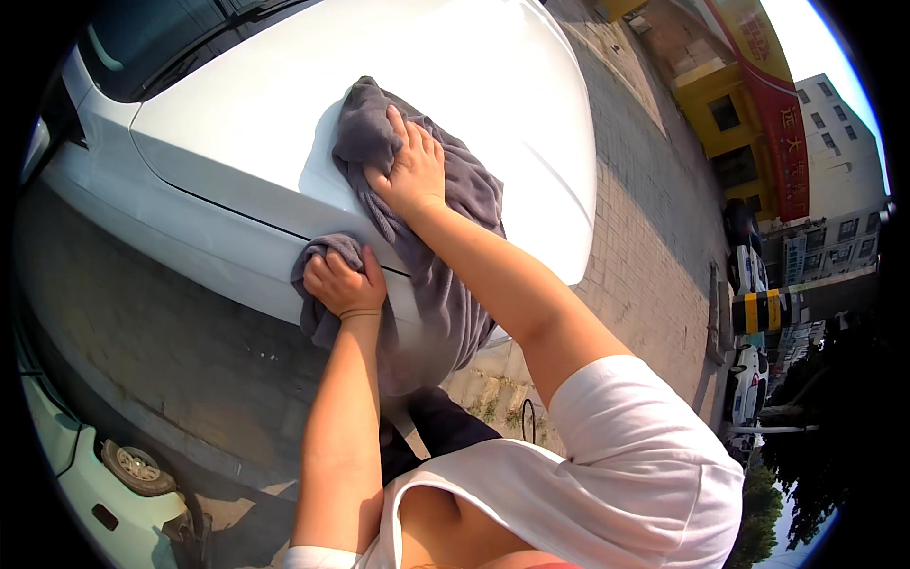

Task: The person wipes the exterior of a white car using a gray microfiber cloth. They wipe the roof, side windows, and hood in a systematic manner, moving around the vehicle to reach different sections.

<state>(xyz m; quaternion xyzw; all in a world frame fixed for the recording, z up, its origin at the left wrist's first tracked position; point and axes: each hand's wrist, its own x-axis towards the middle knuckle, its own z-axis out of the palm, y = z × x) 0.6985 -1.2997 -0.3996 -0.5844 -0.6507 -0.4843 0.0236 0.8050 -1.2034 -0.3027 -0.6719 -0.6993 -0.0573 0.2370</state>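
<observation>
A large grey cloth towel (455, 192) lies across the front side of a white car's hood (469, 57) and hangs down over the fender. My right hand (414, 165) presses on the towel over the hood, its thumb and fingers around a bunched fold. Lower down, at the white fender (234, 242), my left hand (345, 284) grips a bunched end of the same towel. The dark seam between hood and fender runs just above that hand. Paint under the towel is hidden.
The windshield (163, 43) with a wiper is at upper left. A pale green vehicle with an exposed wheel (138, 469) stands at lower left. Brick paving (640, 213) stretches to the right, toward a yellow building (718, 135), a striped barrier (764, 311) and parked cars (748, 384).
</observation>
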